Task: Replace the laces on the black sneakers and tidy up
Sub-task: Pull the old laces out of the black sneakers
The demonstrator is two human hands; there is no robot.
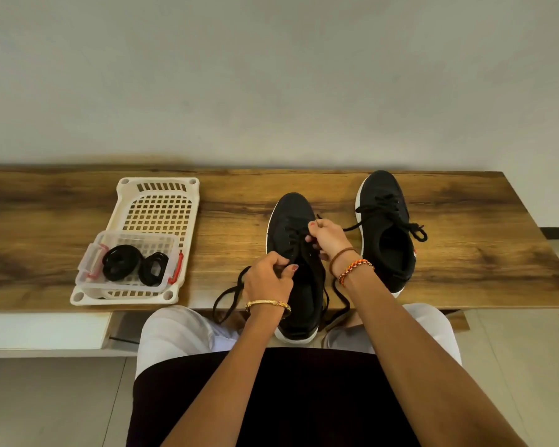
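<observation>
both grips pinching black lace (299,245) on near sneaker (296,221); blk knit upper, wht sole.

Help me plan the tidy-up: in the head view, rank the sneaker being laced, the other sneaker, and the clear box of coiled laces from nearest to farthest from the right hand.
1. Sneaker being laced: under the right hand, which pinches its lace.
2. Other sneaker: beside it, to the right.
3. Clear box: far left, in the white tray.

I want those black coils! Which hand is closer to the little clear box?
Left. The left hand pinches lace just right of the little clear box; the right hand grips lace farther right, over the black sneaker.
</observation>
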